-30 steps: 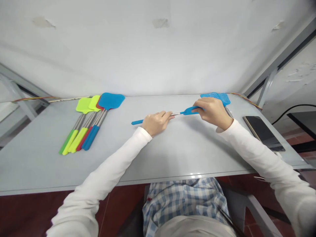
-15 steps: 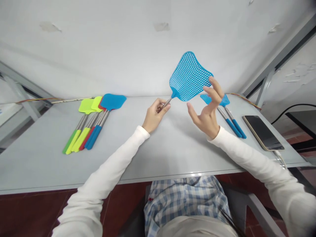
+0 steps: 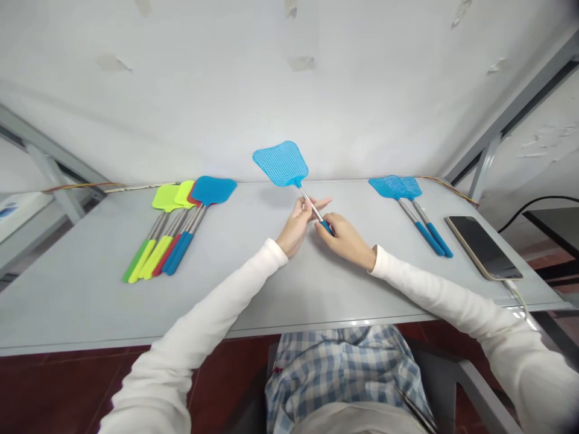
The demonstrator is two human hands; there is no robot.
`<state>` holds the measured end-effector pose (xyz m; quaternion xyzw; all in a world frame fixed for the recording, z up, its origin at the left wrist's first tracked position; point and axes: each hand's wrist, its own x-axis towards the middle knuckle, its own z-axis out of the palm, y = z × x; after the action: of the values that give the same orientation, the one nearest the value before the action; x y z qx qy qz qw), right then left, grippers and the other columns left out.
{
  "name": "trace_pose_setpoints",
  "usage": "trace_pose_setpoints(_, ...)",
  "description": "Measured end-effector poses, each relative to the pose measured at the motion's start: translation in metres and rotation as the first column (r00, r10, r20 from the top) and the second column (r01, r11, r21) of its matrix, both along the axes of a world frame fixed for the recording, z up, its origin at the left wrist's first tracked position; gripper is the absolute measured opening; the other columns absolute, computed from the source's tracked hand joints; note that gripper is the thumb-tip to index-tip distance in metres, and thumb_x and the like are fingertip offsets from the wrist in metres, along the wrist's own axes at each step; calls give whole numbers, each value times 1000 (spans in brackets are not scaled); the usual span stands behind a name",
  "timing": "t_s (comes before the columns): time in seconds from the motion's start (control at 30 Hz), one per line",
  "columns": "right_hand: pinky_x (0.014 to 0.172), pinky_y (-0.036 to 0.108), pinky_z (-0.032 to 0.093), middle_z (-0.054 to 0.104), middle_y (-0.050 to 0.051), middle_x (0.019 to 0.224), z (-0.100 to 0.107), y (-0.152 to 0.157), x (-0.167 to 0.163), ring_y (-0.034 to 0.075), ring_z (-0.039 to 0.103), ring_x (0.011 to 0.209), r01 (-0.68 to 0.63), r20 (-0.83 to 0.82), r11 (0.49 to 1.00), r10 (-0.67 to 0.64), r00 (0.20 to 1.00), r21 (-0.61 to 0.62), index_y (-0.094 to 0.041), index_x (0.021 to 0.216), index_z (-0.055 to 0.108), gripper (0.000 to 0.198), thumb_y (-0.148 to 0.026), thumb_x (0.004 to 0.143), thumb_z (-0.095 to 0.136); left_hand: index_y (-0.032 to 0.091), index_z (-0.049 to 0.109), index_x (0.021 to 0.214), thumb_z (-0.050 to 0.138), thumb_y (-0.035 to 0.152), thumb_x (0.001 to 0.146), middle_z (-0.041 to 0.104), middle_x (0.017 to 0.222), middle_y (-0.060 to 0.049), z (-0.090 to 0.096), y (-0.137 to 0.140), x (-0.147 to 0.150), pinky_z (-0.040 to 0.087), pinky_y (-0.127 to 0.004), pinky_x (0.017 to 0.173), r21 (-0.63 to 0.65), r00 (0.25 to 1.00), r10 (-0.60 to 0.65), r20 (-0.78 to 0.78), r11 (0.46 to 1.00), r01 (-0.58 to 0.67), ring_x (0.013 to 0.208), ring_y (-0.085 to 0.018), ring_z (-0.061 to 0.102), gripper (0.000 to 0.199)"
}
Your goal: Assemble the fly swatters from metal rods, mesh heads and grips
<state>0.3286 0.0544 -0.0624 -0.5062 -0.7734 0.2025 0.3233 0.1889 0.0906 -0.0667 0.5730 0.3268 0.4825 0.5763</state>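
A blue fly swatter [image 3: 281, 164] with a mesh head and a metal shaft is held above the table, its head tilted up to the left. My right hand [image 3: 347, 240] is closed around its blue grip. Higher up, my left hand [image 3: 296, 226] pinches the metal shaft, with some fingers stretched out behind it. To the left lie several swatters, among them yellow-green ones [image 3: 163, 198] and a solid-headed blue one [image 3: 213, 190]. Two more blue mesh fly swatters [image 3: 384, 186] rest side by side at the right.
A phone [image 3: 484, 248] with a white cable lies at the right end of the grey table [image 3: 271, 301]. The wall [image 3: 344, 90] stands close behind. Metal frame posts rise at both sides, and thin wires run along the back edge.
The swatter has moved down and left, and its head now leans left. My right hand has come from beside the head to the grip. My left hand still holds the shaft.
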Motion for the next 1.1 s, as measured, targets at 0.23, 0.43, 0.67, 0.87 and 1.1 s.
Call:
trace_pose_setpoints(0.23,57,26,31,46,-4,58,-1,-1,33,14,44,56,124,47,976,-118,992,-178,-23,69,40,30,-39,94,42,19,57,106,45,43,90,70,112,-15,-20,25,-25,51,-40,89,114,837,174,-519,984,-134,106,-24,66,31)
trace_pose_setpoints(0.43,60,29,35,64,7,67,-10,-9,104,22,61,64,349,407,937,-314,858,-13,-20,85,53,20,-33,94,41,11,61,107,48,34,85,57,124,-30,-26,43,-120,37,-63,93,620,87,675,-733,715,-323,120,-45,49,34)
trace_pose_setpoints(0.67,64,37,45,68,15,74,-13,-8,156,31,67,70,448,601,884,-433,672,136,-2,128,45,45,-29,91,41,5,45,133,36,40,92,38,145,-34,-8,37,-218,36,-63,86,444,-241,384,-891,630,-637,126,-50,39,55)
trace_pose_setpoints(0.87,70,37,46,69,17,85,-2,-8,160,32,68,83,480,666,875,-393,634,59,-6,130,46,43,-27,94,39,2,37,138,46,45,88,37,141,-36,5,24,-207,40,-51,92,465,-315,343,-885,688,-557,127,-46,43,67)
trace_pose_setpoints(1.1,69,36,45,69,12,83,-2,-8,159,31,69,85,435,688,895,-379,619,101,-10,133,46,44,-32,95,40,12,53,119,42,44,89,53,124,-27,1,27,-206,43,-40,84,481,-290,392,-873,784,-391,114,-38,51,45)
